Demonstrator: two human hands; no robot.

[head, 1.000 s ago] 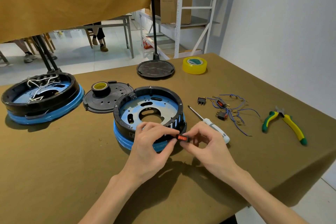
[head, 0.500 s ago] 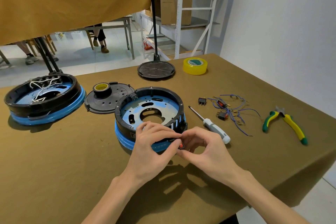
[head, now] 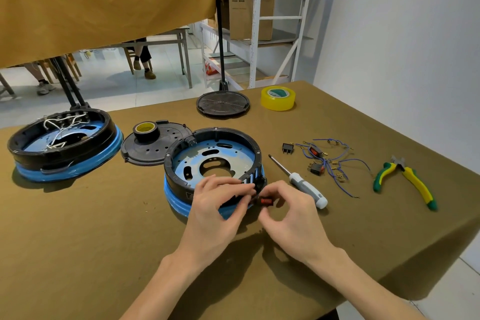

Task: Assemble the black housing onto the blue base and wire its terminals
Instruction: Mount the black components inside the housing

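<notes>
The round black housing sits upright on the blue base near the middle of the tabletop, open side up. A small red-faced switch sits at its near-right wall.

Matt cloth table, glossy plastic housing

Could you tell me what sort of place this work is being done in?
Probably a small assembly workshop or storeroom: a cloth-covered table with pliers, a screwdriver and loose wires, and metal shelving holding cardboard boxes behind.
</notes>
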